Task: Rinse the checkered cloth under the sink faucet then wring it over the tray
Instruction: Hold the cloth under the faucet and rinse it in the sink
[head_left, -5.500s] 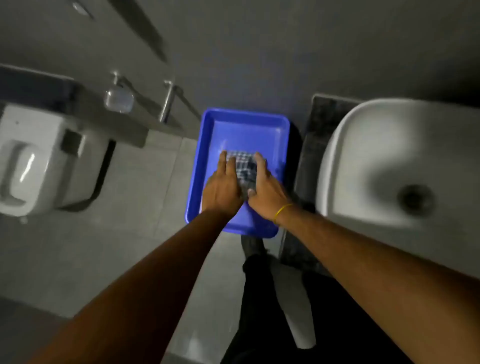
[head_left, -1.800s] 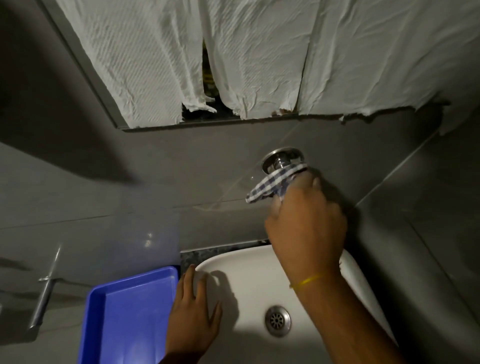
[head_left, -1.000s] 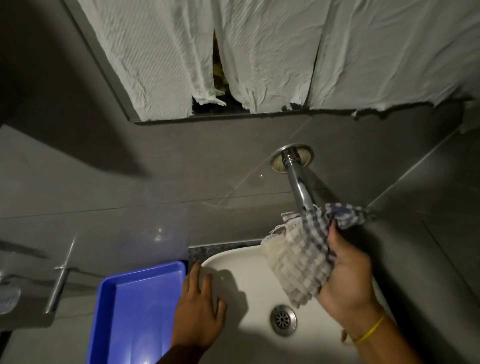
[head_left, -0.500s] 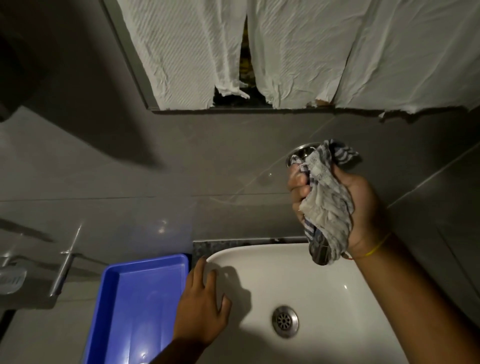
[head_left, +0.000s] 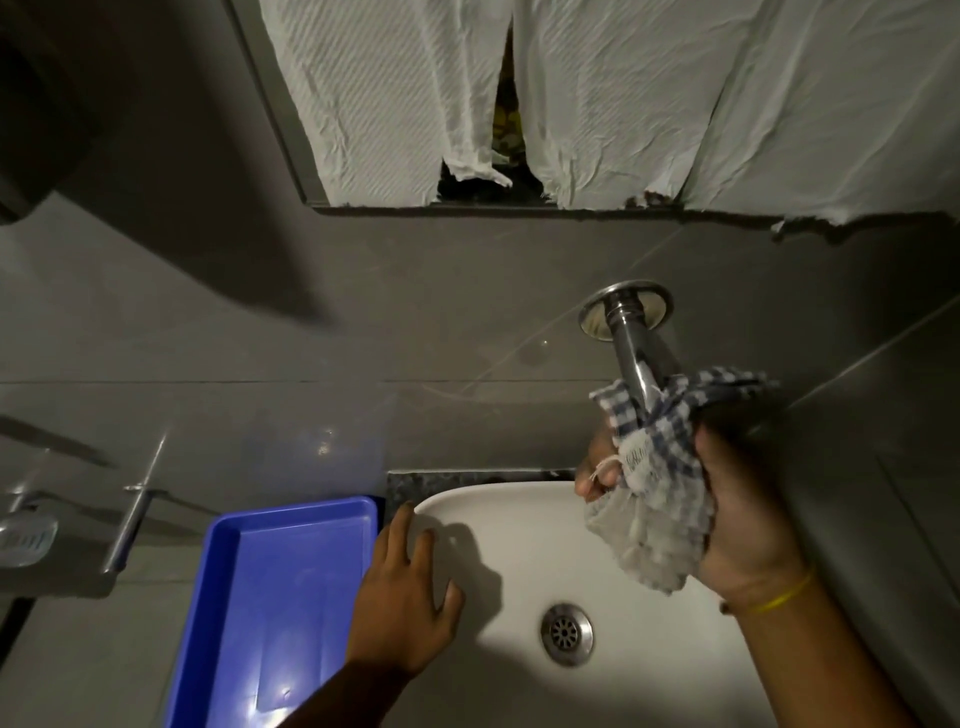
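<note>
The checkered cloth (head_left: 657, 467) is bunched in the right hand (head_left: 727, 514), which is closed around it and presses it up against the end of the faucet (head_left: 636, 358), above the sink (head_left: 524, 540). No water stream can be made out (the light is dim). The left hand (head_left: 405, 597) lies open and flat on the sink rim, holding nothing. This looks like the rinsing step. The next move would be to carry the cloth left over the blue tray (head_left: 228, 597) and twist it with both hands.
</note>
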